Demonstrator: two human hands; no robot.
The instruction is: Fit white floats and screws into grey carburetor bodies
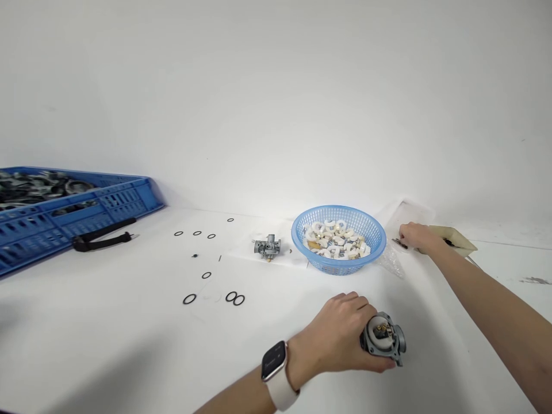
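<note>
My left hand, with a white smartwatch on the wrist, is wrapped round a grey metal carburetor body held on the white table near the front. My right hand reaches far to the right behind the blue round basket. Its fingers are pinched at small dark pins lying on a clear plastic bag. What the fingers hold, if anything, is too small to make out.
The basket holds several white and tan plastic floats. A second carburetor stands left of it. Several black O-rings lie scattered on the table. A blue crate of metal parts sits at far left, with a black-handled tool beside it.
</note>
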